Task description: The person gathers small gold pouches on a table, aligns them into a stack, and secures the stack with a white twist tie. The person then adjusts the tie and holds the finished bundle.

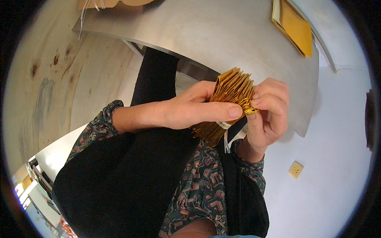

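A thick bundle of folded gold foil paper [231, 92] is held up in front of my body, its folds fanned out at the upper end. Around its middle runs a pale band [223, 124], with a loose white strip hanging below it. My left hand [188, 107] wraps the bundle from the left, thumb lying across the front. On the other side my right hand [270, 109] pinches the edge of the gold folds between thumb and fingers. The left fingers behind the bundle are mostly hidden.
A grey metal table [222, 35] spans the far side. On its right lies a stack of yellow paper [295, 29]; brown cardboard [119, 3] with white strips [83, 18] sits far left. A wooden board [43, 87] stands at left. A socket [295, 169] is on the right wall.
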`<state>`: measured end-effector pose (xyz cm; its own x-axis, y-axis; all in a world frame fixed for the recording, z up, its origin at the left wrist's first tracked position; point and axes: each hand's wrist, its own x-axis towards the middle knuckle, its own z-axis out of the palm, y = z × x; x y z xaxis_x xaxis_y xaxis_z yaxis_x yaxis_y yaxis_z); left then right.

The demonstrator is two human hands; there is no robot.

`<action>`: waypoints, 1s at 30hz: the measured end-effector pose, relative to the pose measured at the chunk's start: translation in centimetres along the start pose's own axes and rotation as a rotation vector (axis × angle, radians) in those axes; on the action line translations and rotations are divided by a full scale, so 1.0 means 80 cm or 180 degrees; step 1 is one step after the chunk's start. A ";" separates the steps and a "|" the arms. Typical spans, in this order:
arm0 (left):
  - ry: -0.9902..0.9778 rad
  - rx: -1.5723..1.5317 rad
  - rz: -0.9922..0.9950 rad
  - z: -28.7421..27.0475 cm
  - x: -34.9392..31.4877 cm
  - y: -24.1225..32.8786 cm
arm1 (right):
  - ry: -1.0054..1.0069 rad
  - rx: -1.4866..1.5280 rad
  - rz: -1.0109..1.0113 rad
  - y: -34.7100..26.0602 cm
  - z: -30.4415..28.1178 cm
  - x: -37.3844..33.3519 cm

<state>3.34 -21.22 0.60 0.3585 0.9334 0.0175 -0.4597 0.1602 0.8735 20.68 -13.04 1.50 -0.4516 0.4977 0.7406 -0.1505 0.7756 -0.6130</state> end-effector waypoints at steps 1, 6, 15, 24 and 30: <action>0.0017 0.0020 -0.0056 0.000 0.000 0.000 | -0.0007 -0.0004 -0.0005 0.000 0.000 0.000; -0.0030 -0.0102 -0.0111 0.001 0.002 0.001 | 0.0004 -0.0106 -0.0006 -0.001 0.001 -0.001; -0.0179 -0.0060 -0.0503 -0.006 -0.012 0.005 | -0.0223 -0.0104 -0.0018 -0.013 -0.001 -0.009; 0.0242 -0.0236 -0.0314 0.001 -0.028 -0.002 | 0.0107 0.0255 0.0197 -0.009 0.017 -0.017; 0.0312 -0.0188 -0.0490 0.005 -0.025 0.004 | -0.0205 0.0187 -0.0069 -0.001 0.006 -0.012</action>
<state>2.78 -23.20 1.01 0.3488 0.9227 -0.1642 -0.4533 0.3194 0.8322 20.69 -13.77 0.65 -0.5030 0.4537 0.7357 -0.2112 0.7609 -0.6136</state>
